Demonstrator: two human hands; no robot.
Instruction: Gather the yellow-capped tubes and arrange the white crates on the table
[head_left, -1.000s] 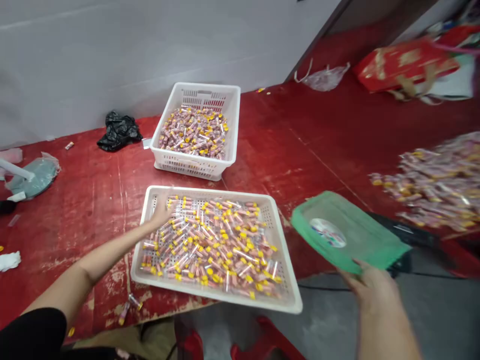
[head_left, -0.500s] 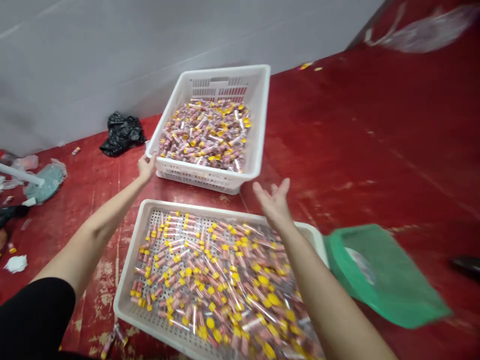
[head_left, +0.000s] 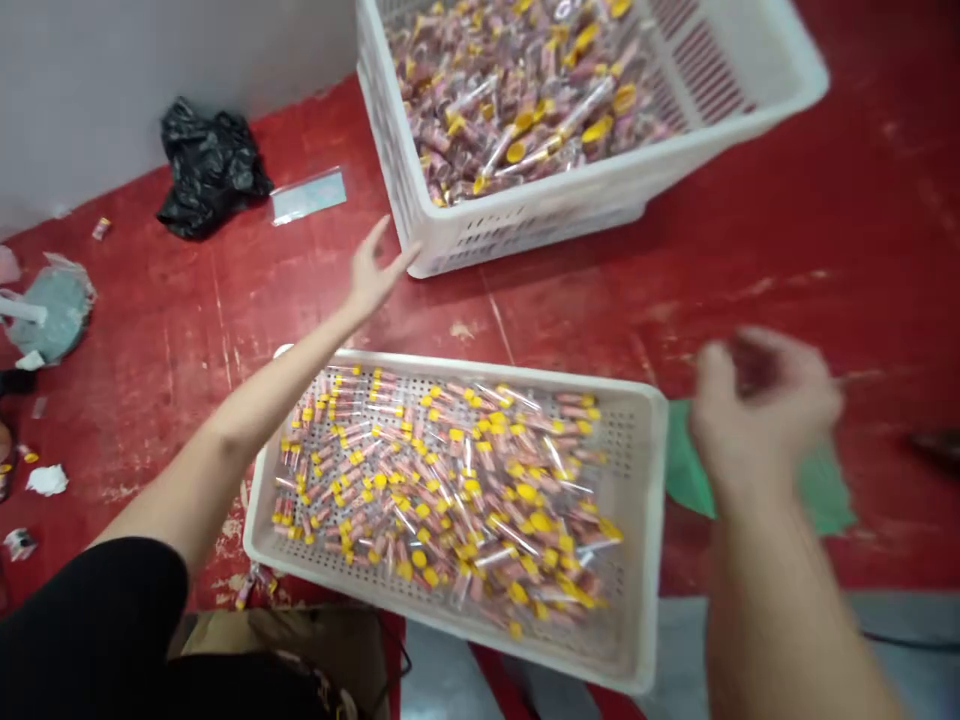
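Note:
My left hand [head_left: 375, 268], fingers spread, is at the near left corner of a deep white basket [head_left: 525, 215] filled with small yellow-capped tubes [head_left: 517, 110]; whether it touches the basket is unclear. Blurred by motion, my right hand [head_left: 761, 400] hovers over the floor at the right with its fingers curled; what it may hold cannot be made out. Between my arms lies a shallow white tray [head_left: 637, 480] with pink tubes with yellow caps [head_left: 450, 500] spread over its perforated bottom.
Partly behind my right hand is a green mesh scoop [head_left: 690, 465] on the red floor [head_left: 300, 280]. A black plastic bag [head_left: 210, 170], a flat clear packet [head_left: 309, 196] and a bluish-green round object [head_left: 56, 310] lie at the left. A grey wall [head_left: 150, 60] rises behind.
The deep basket has turned and appears nearer, farther to the right. My left hand has opened off its corner. My right hand has moved right, its fingers now curled. The view has shifted.

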